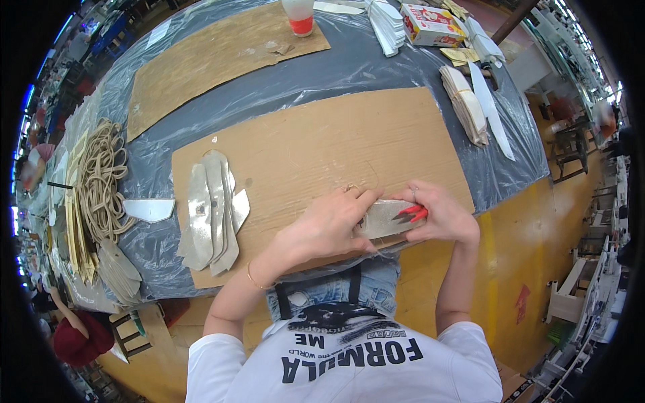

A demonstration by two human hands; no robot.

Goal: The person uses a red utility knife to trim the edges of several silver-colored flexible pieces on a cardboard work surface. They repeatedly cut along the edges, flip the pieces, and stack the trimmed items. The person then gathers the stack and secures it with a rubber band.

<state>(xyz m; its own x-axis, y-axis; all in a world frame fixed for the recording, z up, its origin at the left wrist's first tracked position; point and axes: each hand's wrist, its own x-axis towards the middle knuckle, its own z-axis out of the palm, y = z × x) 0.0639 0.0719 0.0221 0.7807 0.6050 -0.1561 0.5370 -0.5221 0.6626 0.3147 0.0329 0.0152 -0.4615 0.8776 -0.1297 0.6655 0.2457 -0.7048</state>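
A silvery, glossy cut piece (384, 219) is held flat at the near edge of the cardboard sheet (295, 148). My left hand (332, 218) grips its left end, with fingers over the top and the thumb at the near edge. At the other end, my right hand (442, 213) is closed around small red-handled thread snips (411, 214), their dark blades pointing left over the piece. Its fingers also touch the piece's right end. A thin loose thread curls on the cardboard just beyond my left hand. To the left lies a fanned stack of similar silvery pieces (213, 211).
Coiled beige cord (104, 178) and gold strips (75, 228) lie at the table's left. A white panel (149, 210) rests beside them. Beyond are a second cardboard sheet (222, 57), a red-banded cup (299, 19), a tissue box (433, 25) and bundled white pieces (463, 106).
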